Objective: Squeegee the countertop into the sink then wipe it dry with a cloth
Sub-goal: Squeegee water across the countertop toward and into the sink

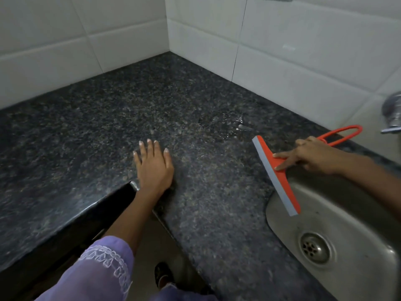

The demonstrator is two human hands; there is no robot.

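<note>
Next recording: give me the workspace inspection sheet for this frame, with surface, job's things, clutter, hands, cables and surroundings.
Surface: dark speckled granite countertop, L-shaped; a wet patch shines near the back wall.
Job's things: orange squeegee with grey blade, its lower end overhanging the steel sink; no cloth seen.
Clutter: nothing seen.
Hands: left hand flat and open on the counter at its inner corner; right hand grips the squeegee, fingers pressed on its head.
Cables: nothing seen.
Surroundings: white tiled walls meeting in a corner; metal tap at the right edge; sink drain visible; lilac sleeve below.
</note>
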